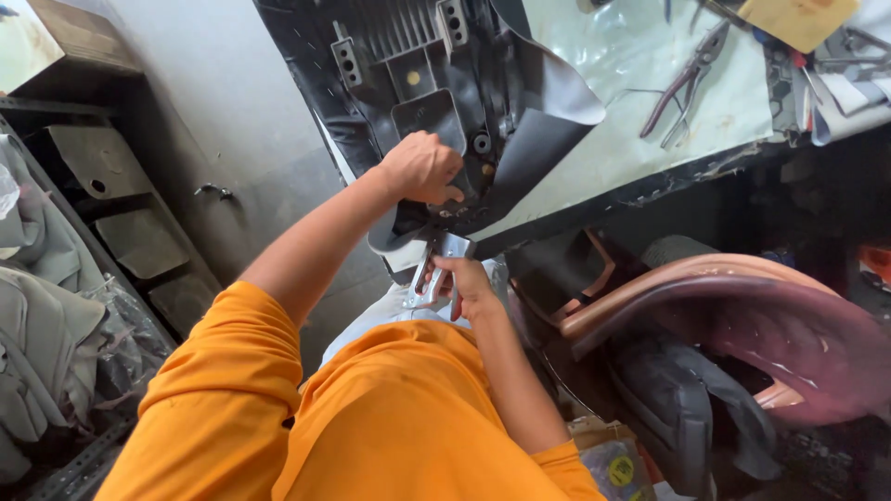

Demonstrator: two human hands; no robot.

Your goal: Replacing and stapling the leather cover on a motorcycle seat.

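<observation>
My left hand (423,168) is closed on the near edge of a black plastic seat base (408,83) that lies upside down on the workbench, pinching the dark cover material (538,148) against it. My right hand (469,283) grips a silver metal hand tool (436,269), likely a staple gun, with its head pointing up at the seat's edge just below my left hand. Both arms wear orange sleeves.
The workbench (650,111) has a pale plastic sheet with pliers (687,79) and other tools at the far right. A brown-pink plastic chair (742,306) stands on the right. Grey cloth (46,306) and metal shelving sit at the left.
</observation>
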